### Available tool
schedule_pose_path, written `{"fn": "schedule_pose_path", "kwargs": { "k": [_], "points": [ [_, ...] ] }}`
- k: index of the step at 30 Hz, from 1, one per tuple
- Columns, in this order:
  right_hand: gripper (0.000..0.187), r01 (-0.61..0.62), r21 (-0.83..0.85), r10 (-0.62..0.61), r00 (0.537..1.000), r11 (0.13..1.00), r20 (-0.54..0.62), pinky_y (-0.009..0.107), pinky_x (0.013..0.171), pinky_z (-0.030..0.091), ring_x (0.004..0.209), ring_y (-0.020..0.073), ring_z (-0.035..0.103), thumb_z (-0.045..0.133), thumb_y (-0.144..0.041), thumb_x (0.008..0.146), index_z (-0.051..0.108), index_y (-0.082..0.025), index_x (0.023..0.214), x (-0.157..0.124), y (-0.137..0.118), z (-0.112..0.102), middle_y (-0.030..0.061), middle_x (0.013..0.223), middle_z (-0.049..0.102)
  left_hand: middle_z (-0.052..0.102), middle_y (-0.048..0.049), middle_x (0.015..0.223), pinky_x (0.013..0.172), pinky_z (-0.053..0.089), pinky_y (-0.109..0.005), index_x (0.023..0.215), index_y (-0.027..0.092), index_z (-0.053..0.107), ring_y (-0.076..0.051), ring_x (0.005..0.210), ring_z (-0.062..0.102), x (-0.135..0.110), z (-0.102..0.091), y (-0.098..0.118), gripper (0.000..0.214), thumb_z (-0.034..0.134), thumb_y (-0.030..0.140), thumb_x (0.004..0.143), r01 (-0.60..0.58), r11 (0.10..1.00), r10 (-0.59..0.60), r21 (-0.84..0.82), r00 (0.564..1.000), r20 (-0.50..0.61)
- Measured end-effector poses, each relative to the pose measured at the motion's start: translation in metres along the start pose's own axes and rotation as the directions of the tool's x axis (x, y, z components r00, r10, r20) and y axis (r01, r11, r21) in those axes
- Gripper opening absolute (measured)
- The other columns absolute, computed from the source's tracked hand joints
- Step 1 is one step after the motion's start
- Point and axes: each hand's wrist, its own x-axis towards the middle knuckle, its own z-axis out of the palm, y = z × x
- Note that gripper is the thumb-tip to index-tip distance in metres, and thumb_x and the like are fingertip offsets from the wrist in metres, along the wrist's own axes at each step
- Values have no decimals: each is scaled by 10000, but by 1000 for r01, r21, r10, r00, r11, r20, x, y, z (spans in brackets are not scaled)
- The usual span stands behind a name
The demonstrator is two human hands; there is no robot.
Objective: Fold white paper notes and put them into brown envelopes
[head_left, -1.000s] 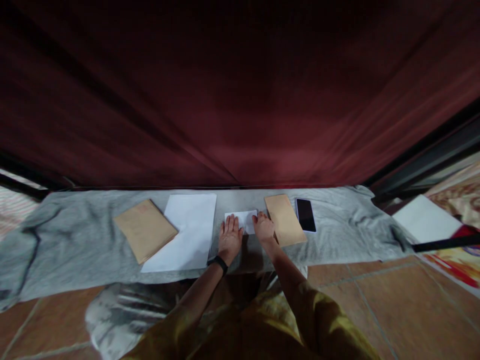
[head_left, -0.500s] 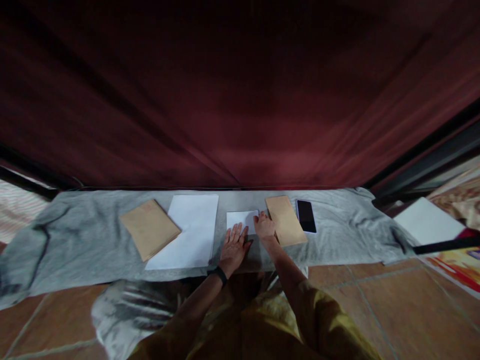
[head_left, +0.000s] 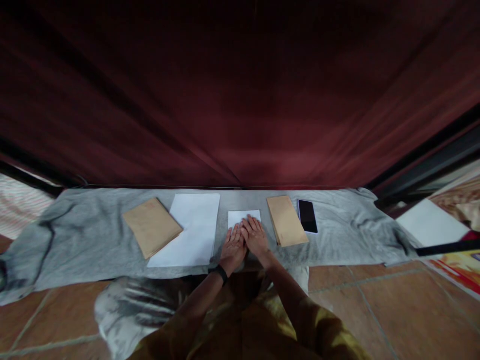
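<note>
A small folded white paper (head_left: 242, 218) lies on the grey cloth (head_left: 337, 240) in front of me. My left hand (head_left: 232, 247) and my right hand (head_left: 255, 236) rest flat side by side on its near part, fingers stretched out and touching each other. A black band sits on my left wrist. Only the far strip of the paper shows beyond my fingertips.
Left of my hands lie a stack of white sheets (head_left: 191, 229) and a brown envelope (head_left: 152, 226). To the right are another brown envelope (head_left: 287, 220) and a black phone (head_left: 308, 216). A dark red curtain (head_left: 240, 100) hangs behind. Tiled floor (head_left: 375, 310) lies near me.
My right hand slid left from the paper's right edge to its middle, and my left hand drew back a little. Both palms now lie together on the paper.
</note>
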Motion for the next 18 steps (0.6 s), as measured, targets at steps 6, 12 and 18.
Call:
{"fn": "schedule_pose_path", "kwargs": {
  "k": [6,12,18],
  "points": [
    [522,-168,-48,164,983,985,-82,517,1177,291,1468,293,350,423,-348,1044,404,-168,1533,-10,6,13,173,1600,350,351,-174,1603,1238,256,-452,1528,50,337,-249,1513,279,-10,-1,-3,596,334,260,970,129,992,-129,1,991,-44],
    [545,-228,-62,221,969,972,-107,526,1177,273,1479,323,322,419,-377,1039,386,-181,1547,-12,3,16,178,1623,295,420,-168,1567,1241,237,-503,1526,79,359,-257,1499,314,16,-6,-4,571,318,235,978,162,986,-166,-49,981,-102],
    [526,-241,-77,235,968,967,-87,537,1178,270,1475,323,334,414,-348,1041,394,-193,1543,-11,3,16,179,1621,293,347,-214,1596,1220,271,-496,1524,20,327,-286,1515,268,45,-3,-12,641,345,391,1001,228,973,-232,-47,968,-98]
  ]
}}
